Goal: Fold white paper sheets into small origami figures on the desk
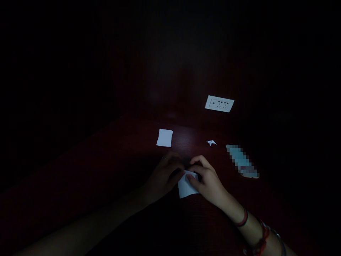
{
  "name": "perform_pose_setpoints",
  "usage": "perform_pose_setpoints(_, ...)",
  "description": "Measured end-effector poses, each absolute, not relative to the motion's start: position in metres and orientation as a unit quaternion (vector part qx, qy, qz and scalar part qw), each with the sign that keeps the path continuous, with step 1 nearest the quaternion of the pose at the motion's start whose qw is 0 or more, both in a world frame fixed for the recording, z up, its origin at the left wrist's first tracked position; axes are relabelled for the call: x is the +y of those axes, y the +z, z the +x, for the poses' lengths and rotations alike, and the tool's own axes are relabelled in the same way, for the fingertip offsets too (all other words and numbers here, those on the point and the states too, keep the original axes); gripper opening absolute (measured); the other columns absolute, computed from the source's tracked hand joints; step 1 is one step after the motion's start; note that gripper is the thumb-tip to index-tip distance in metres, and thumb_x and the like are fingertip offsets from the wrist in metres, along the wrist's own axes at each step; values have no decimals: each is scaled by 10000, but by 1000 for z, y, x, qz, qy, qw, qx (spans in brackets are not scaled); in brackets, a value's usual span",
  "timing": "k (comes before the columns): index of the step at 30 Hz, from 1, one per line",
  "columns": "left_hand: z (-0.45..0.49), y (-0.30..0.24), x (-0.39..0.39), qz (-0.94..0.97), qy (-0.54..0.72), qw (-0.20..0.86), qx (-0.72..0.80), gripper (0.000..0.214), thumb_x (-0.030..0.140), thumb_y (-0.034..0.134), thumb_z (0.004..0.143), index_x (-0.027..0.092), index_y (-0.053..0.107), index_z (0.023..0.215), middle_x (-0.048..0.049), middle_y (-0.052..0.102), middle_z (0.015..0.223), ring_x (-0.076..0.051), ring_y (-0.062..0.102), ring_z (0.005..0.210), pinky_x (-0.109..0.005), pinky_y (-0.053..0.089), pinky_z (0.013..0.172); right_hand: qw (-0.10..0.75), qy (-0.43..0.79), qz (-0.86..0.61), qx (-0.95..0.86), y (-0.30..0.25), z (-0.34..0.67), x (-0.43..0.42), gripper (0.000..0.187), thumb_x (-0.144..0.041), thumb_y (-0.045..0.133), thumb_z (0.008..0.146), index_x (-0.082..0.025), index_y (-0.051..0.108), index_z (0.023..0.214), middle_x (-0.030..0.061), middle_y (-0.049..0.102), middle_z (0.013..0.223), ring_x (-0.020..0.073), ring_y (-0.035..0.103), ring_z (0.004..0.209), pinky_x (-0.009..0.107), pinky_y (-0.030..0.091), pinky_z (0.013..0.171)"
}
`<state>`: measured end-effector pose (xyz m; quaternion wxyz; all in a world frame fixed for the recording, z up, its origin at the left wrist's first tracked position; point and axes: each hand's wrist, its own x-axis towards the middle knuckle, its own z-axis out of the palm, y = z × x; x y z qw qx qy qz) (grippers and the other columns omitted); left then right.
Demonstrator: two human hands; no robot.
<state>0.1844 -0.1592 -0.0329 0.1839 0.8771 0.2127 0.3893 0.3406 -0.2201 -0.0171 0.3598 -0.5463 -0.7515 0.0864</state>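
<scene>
A small white sheet of paper (pixel 186 187) is held just above or on the dark table, between my two hands; I cannot tell if it touches the wood. My right hand (pixel 206 179) pinches its upper right part, thumb on top and fingers behind. My left hand (pixel 166 174), in shadow with a ring on one finger, grips the upper left corner between thumb and fingertips. Beyond my left hand lies a stack of square white paper (pixel 164 138). A small folded paper figure (pixel 211 142) sits past my right hand.
A phone (pixel 242 161) with a blurred-out screen lies right of my right hand on the dark reddish table (pixel 138 138). Behind, a white socket panel (pixel 219 104) is set in the dark wall. The surroundings are very dim.
</scene>
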Motion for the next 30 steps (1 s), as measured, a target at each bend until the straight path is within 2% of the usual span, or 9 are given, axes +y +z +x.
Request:
perform_pose_setpoints(8, 185, -30, -164, 869, 416, 179, 201, 121, 94, 441, 772, 192, 492, 822, -34, 393, 999, -174, 407, 957, -323, 376, 801, 378, 91, -539, -748, -9, 352, -219, 102, -109, 518, 668, -165, 588, 716, 45, 423, 933, 167, 438, 905, 300, 368, 794)
perform_pose_setpoints(14, 184, -25, -166, 866, 410, 185, 220, 117, 100, 427, 782, 190, 491, 820, -36, 389, 987, -173, 406, 945, -323, 366, 806, 379, 99, -508, -767, -1, 357, -223, 273, -160, 589, 627, -202, 560, 895, 56, 380, 1069, 196, 384, 1013, 330, 338, 858)
perform_pose_setpoints(18, 185, -27, -166, 871, 398, 191, 216, 115, 106, 426, 784, 195, 494, 810, -33, 397, 987, -174, 406, 945, -324, 368, 795, 371, 88, -518, -766, -4, 349, -224, 85, -161, 515, 706, -187, 571, 764, 54, 426, 984, 181, 426, 937, 330, 353, 820)
perform_pose_setpoints(23, 184, -26, -166, 876, 382, 198, 216, 101, 103, 427, 785, 182, 480, 817, -31, 387, 1000, -158, 403, 951, -300, 352, 812, 354, 83, -525, -769, -7, 351, -221, 91, -133, 522, 683, -178, 554, 756, 47, 431, 954, 179, 434, 903, 328, 361, 789)
perform_pose_setpoints(30, 184, -24, -165, 865, 388, 208, 239, 82, 127, 417, 800, 183, 477, 803, -26, 397, 969, -153, 415, 927, -296, 358, 803, 383, 68, -518, -762, -2, 355, -221, 144, -176, 577, 652, -186, 565, 795, 50, 415, 985, 187, 415, 946, 328, 349, 816)
